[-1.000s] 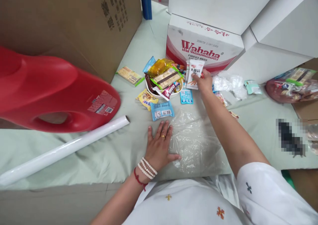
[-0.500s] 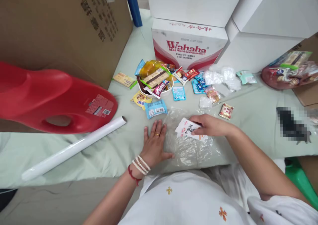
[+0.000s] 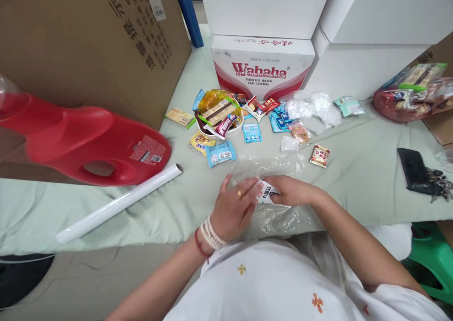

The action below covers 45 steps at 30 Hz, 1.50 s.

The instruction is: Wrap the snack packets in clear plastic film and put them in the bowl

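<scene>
My right hand [image 3: 292,190] is closed on a flat white packet [image 3: 264,194] with dark and orange-red print, its thumb on top. My left hand [image 3: 235,207] is raised beside it with fingers stretched out. Its fingertips reach the packet's left edge and cover part of it; whether they press on it I cannot tell. Under both hands a crumpled clear plastic bag [image 3: 279,222] lies spread on the green cloth. Just beyond are a blue snack packet [image 3: 221,154] and a small red-and-cream packet [image 3: 320,156].
A white bowl [image 3: 235,130] heaped with snacks stands further back, before a Wahaha carton [image 3: 262,71]. Clear wrapped pieces [image 3: 314,107] lie right of it. On the left are a red jug [image 3: 95,141] and a white roll [image 3: 120,205]. A phone [image 3: 415,169] with keys lies right.
My left hand has lifted off the cloth and moved right to the packet's left edge. My right hand keeps hold of the packet, which has turned slightly and sits a little lower.
</scene>
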Tool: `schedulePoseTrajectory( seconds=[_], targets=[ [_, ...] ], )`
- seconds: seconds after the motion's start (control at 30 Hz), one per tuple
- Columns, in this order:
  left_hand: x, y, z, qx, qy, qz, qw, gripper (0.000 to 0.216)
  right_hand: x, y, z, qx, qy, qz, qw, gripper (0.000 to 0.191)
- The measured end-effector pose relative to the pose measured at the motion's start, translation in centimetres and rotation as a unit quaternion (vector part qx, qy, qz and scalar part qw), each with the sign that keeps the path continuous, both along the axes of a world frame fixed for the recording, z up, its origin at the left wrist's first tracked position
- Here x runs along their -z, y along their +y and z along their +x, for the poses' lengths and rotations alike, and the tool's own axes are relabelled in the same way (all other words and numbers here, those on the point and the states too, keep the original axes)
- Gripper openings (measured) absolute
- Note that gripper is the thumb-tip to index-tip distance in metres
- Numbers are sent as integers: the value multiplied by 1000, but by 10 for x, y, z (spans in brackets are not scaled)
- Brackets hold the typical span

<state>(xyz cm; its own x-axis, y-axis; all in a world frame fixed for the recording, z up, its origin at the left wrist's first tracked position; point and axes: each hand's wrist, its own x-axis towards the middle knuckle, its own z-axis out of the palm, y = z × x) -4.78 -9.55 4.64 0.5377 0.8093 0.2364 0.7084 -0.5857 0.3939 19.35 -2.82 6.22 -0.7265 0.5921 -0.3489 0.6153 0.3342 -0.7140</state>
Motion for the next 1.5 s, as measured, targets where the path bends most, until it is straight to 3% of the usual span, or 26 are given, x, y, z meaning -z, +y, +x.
schedulePoseTrajectory(
  seconds=[0.07,0.13,0.23,0.37,0.5,0.6,0.7,0.8,0.93,1.1,1.17,1.33,1.5],
  targets=[
    [14,18,6,-61,25,-90,994,51,-2,-5,4,5,-1,-7,1000,24],
    [25,29,4,-85,56,-122,987,52,-5,-13,16,6,6,-22,1000,24],
    [30,30,-10,-53,90,-141,984,68,-11,-26,40,-9,-2,-52,999,24],
    [25,22,-30,13,107,-193,975,89,-29,-26,62,-5,-2,-97,995,26],
    [23,23,-37,45,116,-205,971,108,-46,-3,46,-12,9,-52,999,26],
    [23,24,-37,50,121,-206,970,110,-43,15,15,-58,-52,1,997,28],
    [22,22,-38,44,112,-209,970,105,-28,21,-10,-97,-117,102,983,30],
    [23,16,-43,33,76,-203,976,101,-16,11,-16,-66,-111,195,972,42],
    [28,7,-51,29,21,-186,982,88,-10,-11,-9,-27,-103,196,975,70],
    [33,6,-60,51,12,-177,983,43,-4,-17,-8,-31,-85,195,977,59],
    [32,7,-62,59,13,-177,982,42,-3,-15,-9,-42,-84,194,976,59],
    [29,5,-57,43,32,-155,986,65,-2,-16,-8,-56,-112,203,971,62],
    [35,0,-52,16,42,-125,991,29,1,-25,-5,-44,-123,232,964,57]
  ],
)
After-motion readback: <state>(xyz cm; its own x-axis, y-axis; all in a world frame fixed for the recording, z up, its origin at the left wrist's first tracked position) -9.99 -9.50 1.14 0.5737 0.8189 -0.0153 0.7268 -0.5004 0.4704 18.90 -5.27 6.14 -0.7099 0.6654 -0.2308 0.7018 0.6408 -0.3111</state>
